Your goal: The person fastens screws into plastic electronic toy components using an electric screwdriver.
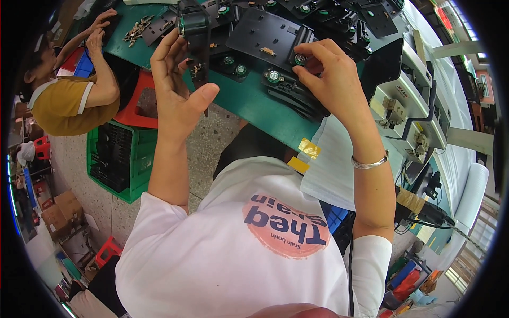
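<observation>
My left hand (177, 87) is raised over the near edge of the green worktable (249, 103), holding a black plastic part with a green round piece (192, 26) at its top between fingers and thumb. My right hand (331, 74) rests on a stack of black plastic plates (289, 90) and pinches a small green-and-silver round piece (300, 59) on it. Another black plate (265, 34) lies flat between the two hands, with more green round pieces (241, 69) beside it.
More black parts (339, 21) cover the far side of the table. A white machine (408, 106) stands at the right, with white paper (331, 159) below it. A co-worker in a mustard shirt (66, 103) works at the left near a green crate (124, 159) and a pile of small metal parts (137, 29).
</observation>
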The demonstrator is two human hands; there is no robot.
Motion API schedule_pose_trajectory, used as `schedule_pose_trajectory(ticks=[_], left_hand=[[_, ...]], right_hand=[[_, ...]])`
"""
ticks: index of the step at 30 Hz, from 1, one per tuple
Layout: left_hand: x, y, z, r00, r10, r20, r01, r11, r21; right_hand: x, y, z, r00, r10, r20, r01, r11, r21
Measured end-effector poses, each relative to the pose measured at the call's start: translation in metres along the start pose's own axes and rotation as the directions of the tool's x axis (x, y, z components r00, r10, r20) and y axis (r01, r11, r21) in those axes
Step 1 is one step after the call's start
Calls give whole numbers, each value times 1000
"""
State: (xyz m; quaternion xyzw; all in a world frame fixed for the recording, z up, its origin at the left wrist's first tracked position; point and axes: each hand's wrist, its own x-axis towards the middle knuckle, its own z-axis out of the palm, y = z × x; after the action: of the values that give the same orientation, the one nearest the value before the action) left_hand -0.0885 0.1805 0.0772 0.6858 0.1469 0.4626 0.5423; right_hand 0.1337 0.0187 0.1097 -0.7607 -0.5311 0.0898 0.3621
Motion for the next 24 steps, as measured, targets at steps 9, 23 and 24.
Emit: schedule_pose_trajectory(ticks=[9,23,24], left_hand=[[1,1,6,1000,-6,9,6,999,53],[34,11,55,947,-10,321,-155,861,484],[37,13,62,930,-54,364,-155,839,522]], right_hand=[[1,6,-2,1000,-20,-11,20,1000,23],[-77,-19,-114,872,-45,-487,-121,945,-304],[-87,-21,-117,872,-43,-488,-125,944,-306]])
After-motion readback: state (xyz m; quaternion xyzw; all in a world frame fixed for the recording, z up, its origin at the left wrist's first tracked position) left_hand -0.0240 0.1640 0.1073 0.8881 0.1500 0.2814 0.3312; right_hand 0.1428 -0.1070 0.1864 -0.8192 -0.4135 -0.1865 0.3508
